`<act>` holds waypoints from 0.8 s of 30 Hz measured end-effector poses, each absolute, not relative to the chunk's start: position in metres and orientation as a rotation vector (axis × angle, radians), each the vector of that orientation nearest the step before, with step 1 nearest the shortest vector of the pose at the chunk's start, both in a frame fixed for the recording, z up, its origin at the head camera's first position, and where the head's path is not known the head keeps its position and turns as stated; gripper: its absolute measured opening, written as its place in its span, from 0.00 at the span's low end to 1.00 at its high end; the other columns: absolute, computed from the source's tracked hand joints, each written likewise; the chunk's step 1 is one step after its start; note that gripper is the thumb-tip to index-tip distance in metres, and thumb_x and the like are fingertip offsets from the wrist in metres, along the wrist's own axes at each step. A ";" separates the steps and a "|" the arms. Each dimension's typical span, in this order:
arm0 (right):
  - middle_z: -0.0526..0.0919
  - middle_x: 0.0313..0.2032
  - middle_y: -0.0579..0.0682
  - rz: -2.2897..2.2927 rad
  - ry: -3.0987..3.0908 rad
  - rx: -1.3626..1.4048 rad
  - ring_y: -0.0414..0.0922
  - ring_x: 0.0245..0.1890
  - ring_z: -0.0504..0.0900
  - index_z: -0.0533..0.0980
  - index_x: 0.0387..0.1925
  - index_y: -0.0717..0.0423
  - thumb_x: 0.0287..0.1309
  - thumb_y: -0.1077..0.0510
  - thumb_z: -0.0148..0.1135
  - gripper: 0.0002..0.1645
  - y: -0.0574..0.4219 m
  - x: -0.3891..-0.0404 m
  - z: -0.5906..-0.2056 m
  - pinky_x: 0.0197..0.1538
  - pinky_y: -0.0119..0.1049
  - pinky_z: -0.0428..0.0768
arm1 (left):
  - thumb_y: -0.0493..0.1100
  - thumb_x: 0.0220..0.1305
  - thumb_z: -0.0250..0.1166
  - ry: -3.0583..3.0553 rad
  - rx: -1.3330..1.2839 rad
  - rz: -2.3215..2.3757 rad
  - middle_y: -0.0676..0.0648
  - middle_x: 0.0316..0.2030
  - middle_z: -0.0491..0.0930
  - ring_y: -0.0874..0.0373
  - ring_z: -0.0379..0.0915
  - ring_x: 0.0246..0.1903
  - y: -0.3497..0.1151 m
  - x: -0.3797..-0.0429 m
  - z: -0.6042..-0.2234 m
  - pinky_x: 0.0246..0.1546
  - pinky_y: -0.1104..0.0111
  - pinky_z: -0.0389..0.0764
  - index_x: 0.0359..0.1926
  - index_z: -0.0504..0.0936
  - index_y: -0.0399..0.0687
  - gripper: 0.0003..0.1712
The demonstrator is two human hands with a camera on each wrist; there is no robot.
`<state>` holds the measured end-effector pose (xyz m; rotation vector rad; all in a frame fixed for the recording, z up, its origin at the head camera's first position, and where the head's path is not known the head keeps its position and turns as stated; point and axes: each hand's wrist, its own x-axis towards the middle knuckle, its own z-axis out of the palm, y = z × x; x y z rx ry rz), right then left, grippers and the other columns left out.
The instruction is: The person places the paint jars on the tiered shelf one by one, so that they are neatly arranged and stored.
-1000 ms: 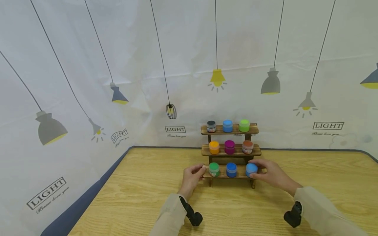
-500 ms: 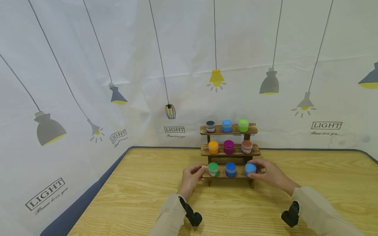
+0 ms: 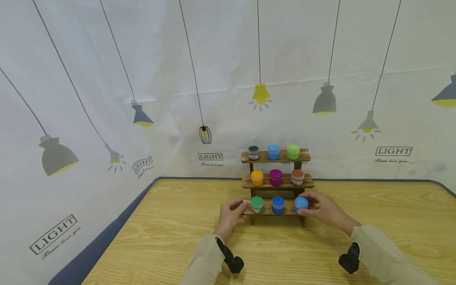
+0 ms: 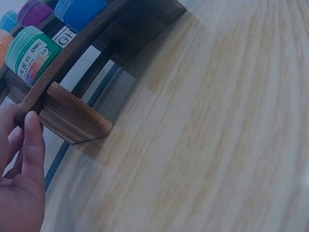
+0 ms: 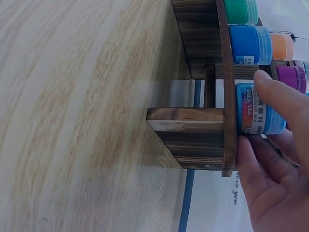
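Note:
A three-tier wooden rack (image 3: pixel 246 182) holds small paint jars, three to a tier. On the bottom tier's right end stands a light blue paint jar (image 3: pixel 301 204), and my right hand (image 3: pixel 327 211) grips it between thumb and fingers. The right wrist view shows that jar (image 5: pixel 256 108) resting on the shelf, its label facing out. My left hand (image 3: pixel 229 217) pinches the left end of the bottom shelf, beside the green paint jar (image 3: pixel 257 204). Between the green and light blue jars sits a dark blue paint jar (image 3: pixel 278 205).
Orange (image 3: pixel 257 178), purple (image 3: pixel 276 177) and brown jars (image 3: pixel 297 177) fill the middle tier. Black (image 3: pixel 253 152), blue (image 3: pixel 273 152) and lime green jars (image 3: pixel 293 151) stand on top. Behind the wooden table (image 3: pixel 171 237) hangs a lamp-printed sheet (image 3: pixel 228 59).
The head view has shifted very slightly, moving the whole scene a little to the left. Both hands keep their places at the rack, the right one still on the light blue jar.

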<state>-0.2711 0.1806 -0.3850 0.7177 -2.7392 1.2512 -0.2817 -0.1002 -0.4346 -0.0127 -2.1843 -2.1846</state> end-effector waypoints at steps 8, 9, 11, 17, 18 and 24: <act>0.76 0.40 0.58 1.222 -2.743 0.747 0.51 0.38 0.76 0.71 0.48 0.68 0.47 0.53 0.65 0.30 0.187 -0.269 -0.385 0.34 0.35 0.77 | 0.37 0.59 0.59 -2.191 -0.014 -2.205 0.44 0.34 0.78 0.62 0.73 0.26 -0.097 -0.275 -0.423 0.32 0.62 0.80 0.48 0.74 0.27 0.18; 0.76 0.41 0.59 1.225 -2.743 0.747 0.52 0.39 0.76 0.70 0.49 0.69 0.47 0.53 0.65 0.30 0.189 -0.269 -0.385 0.35 0.36 0.78 | 0.36 0.59 0.58 -2.192 -0.013 -2.205 0.43 0.35 0.78 0.62 0.73 0.26 -0.096 -0.273 -0.420 0.32 0.61 0.80 0.48 0.74 0.26 0.18; 0.76 0.43 0.60 1.226 -2.748 0.739 0.54 0.41 0.75 0.70 0.50 0.69 0.48 0.53 0.65 0.31 0.192 -0.268 -0.386 0.38 0.38 0.78 | 0.35 0.59 0.58 -2.198 -0.015 -2.201 0.42 0.35 0.77 0.62 0.73 0.25 -0.094 -0.270 -0.415 0.33 0.59 0.79 0.48 0.73 0.25 0.18; 0.76 0.44 0.62 1.301 -2.721 0.749 0.56 0.43 0.75 0.67 0.52 0.72 0.50 0.55 0.63 0.33 0.203 -0.265 -0.384 0.40 0.39 0.78 | 0.35 0.59 0.58 -2.190 -0.022 -2.215 0.42 0.35 0.77 0.63 0.73 0.25 -0.093 -0.272 -0.417 0.34 0.58 0.79 0.48 0.74 0.26 0.18; 0.76 0.44 0.63 1.314 -2.712 0.753 0.55 0.42 0.76 0.67 0.52 0.72 0.51 0.55 0.63 0.32 0.205 -0.264 -0.383 0.40 0.38 0.78 | 0.36 0.59 0.59 -2.187 -0.022 -2.221 0.42 0.35 0.77 0.63 0.73 0.25 -0.094 -0.274 -0.419 0.34 0.59 0.79 0.48 0.74 0.27 0.18; 0.77 0.44 0.60 1.289 -2.683 0.706 0.45 0.39 0.77 0.68 0.52 0.69 0.55 0.56 0.59 0.27 0.216 -0.256 -0.380 0.38 0.34 0.77 | 0.39 0.57 0.61 -2.189 -0.007 -2.208 0.44 0.35 0.78 0.61 0.74 0.26 -0.096 -0.283 -0.433 0.31 0.65 0.80 0.47 0.77 0.31 0.18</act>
